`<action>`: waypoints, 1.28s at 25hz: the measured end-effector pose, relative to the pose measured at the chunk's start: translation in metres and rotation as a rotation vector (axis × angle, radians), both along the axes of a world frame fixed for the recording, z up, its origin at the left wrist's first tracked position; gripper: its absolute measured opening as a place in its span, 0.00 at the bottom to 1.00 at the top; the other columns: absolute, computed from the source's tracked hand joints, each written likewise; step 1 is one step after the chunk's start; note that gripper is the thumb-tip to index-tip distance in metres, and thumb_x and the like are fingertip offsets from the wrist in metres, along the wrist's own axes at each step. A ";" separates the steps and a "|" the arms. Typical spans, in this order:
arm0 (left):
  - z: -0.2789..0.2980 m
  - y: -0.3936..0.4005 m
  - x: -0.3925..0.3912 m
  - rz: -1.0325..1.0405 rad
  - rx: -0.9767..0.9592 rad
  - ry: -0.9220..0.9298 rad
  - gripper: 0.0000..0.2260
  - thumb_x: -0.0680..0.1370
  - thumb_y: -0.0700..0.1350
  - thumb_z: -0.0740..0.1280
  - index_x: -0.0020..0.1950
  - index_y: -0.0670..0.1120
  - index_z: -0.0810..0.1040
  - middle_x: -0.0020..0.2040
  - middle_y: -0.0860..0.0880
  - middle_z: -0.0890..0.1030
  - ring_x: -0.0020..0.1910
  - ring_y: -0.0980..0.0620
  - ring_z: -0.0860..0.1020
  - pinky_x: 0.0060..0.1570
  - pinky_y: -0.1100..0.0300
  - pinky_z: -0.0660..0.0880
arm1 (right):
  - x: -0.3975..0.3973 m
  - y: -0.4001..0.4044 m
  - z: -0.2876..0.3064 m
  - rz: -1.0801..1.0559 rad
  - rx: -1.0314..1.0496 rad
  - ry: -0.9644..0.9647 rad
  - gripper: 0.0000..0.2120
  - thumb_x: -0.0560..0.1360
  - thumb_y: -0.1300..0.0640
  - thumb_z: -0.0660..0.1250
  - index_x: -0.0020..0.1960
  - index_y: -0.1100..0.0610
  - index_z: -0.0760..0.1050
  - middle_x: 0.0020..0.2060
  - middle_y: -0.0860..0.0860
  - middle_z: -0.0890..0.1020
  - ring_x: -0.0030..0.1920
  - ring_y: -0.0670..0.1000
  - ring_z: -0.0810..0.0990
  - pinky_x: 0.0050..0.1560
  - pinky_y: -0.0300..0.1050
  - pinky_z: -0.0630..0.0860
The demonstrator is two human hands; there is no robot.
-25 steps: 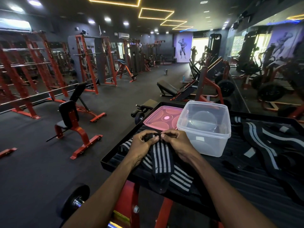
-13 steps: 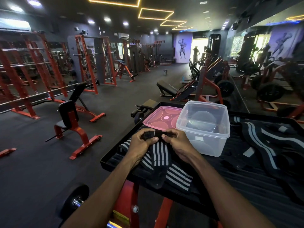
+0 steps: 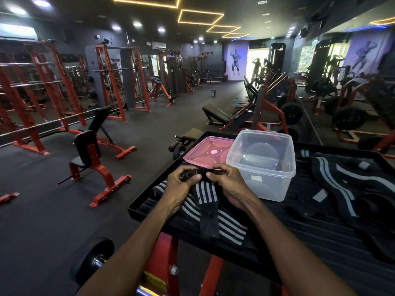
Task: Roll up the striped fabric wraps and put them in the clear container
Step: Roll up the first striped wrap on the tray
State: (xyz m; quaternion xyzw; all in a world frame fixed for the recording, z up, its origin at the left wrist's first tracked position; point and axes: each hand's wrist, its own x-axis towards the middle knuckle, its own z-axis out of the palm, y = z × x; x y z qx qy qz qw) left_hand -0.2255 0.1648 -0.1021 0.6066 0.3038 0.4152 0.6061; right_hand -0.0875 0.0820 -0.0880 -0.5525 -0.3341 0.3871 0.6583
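both hands sit just left of the clear container (image 3: 261, 165), working the far end of one striped wrap (image 3: 206, 194). left hand (image 3: 181, 186) pinches the dark end tab w/ thumb & curled fingers; right hand (image 3: 229, 184) has its grip on the same tab from the other side, thumb on top. so each grip is clenched on fabric, neither is released. judging by this, the step in hand is starting the roll: the tab end looks folded over into a first turn, but there's no real coil yet, most of the wrap runs flat from the hands toward the near edge of the black bench tray (image 3: 149, 207), its dark tail hanging over that edge. it lies across a second striped wrap (image 3: 230, 226) beneath it, so that one prob needs the same treatment. container looks to have no wraps in it, open top, w/ its pink lid (image 3: 205, 151) lying touching its left side. right of the container a bigger pile of dark straps w/ pale stripes (image 3: 333, 180) waits untouched. next move calls for tucking the tab tight, then turning it over toward the body w/ even tension both sides so the coil doesn't cone out; keep the lower wrap from dragging along. then lift the roll right into the container
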 end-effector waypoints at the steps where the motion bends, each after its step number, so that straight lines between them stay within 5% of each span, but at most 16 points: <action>1: 0.000 0.000 0.000 0.009 0.012 -0.004 0.11 0.72 0.32 0.74 0.51 0.45 0.82 0.49 0.45 0.85 0.50 0.48 0.83 0.53 0.53 0.81 | -0.001 0.001 -0.001 0.016 -0.005 0.009 0.08 0.74 0.68 0.71 0.50 0.58 0.82 0.50 0.61 0.84 0.51 0.56 0.83 0.59 0.54 0.81; 6: 0.000 0.000 0.001 -0.098 -0.070 -0.062 0.15 0.71 0.27 0.71 0.53 0.42 0.80 0.46 0.45 0.84 0.46 0.48 0.82 0.49 0.53 0.81 | 0.000 0.000 -0.003 -0.048 -0.001 -0.163 0.14 0.72 0.71 0.72 0.47 0.53 0.82 0.47 0.56 0.84 0.49 0.54 0.83 0.52 0.49 0.82; 11: 0.000 -0.001 0.002 -0.045 -0.040 -0.001 0.12 0.73 0.36 0.74 0.56 0.41 0.81 0.46 0.45 0.84 0.45 0.48 0.82 0.49 0.53 0.81 | -0.001 -0.004 0.002 -0.014 0.038 -0.174 0.19 0.70 0.74 0.72 0.50 0.51 0.82 0.48 0.54 0.84 0.46 0.49 0.83 0.44 0.41 0.81; 17: 0.000 0.001 0.001 -0.070 -0.057 -0.091 0.15 0.72 0.29 0.72 0.55 0.42 0.82 0.49 0.41 0.83 0.51 0.40 0.82 0.55 0.44 0.79 | -0.001 -0.002 -0.001 -0.042 0.022 -0.162 0.11 0.72 0.66 0.74 0.49 0.53 0.82 0.46 0.55 0.86 0.46 0.53 0.85 0.41 0.44 0.81; 22: -0.003 0.002 0.003 -0.050 -0.043 -0.027 0.12 0.74 0.31 0.71 0.56 0.42 0.82 0.48 0.45 0.85 0.50 0.47 0.82 0.49 0.56 0.80 | 0.000 -0.003 0.000 -0.049 0.060 -0.254 0.19 0.67 0.74 0.75 0.48 0.51 0.84 0.47 0.50 0.86 0.49 0.49 0.84 0.50 0.41 0.81; 26: -0.002 0.003 0.001 0.002 0.061 0.016 0.16 0.73 0.27 0.69 0.54 0.44 0.83 0.49 0.47 0.85 0.51 0.51 0.82 0.55 0.56 0.79 | -0.004 -0.001 0.001 -0.014 0.043 -0.116 0.10 0.72 0.68 0.74 0.48 0.55 0.84 0.43 0.51 0.85 0.44 0.48 0.82 0.41 0.34 0.78; 30: -0.001 0.000 0.003 -0.122 -0.097 -0.088 0.14 0.74 0.30 0.70 0.59 0.38 0.80 0.50 0.44 0.84 0.50 0.48 0.83 0.52 0.54 0.81 | 0.001 -0.001 -0.001 -0.052 0.051 -0.193 0.10 0.72 0.66 0.75 0.45 0.52 0.85 0.45 0.54 0.86 0.48 0.51 0.83 0.54 0.47 0.82; 32: 0.000 -0.002 0.003 -0.154 -0.153 -0.097 0.12 0.75 0.36 0.72 0.58 0.38 0.80 0.49 0.42 0.84 0.49 0.47 0.83 0.52 0.52 0.82 | 0.001 -0.004 0.001 -0.045 0.059 -0.238 0.13 0.70 0.68 0.75 0.46 0.51 0.84 0.48 0.54 0.86 0.49 0.50 0.83 0.55 0.46 0.82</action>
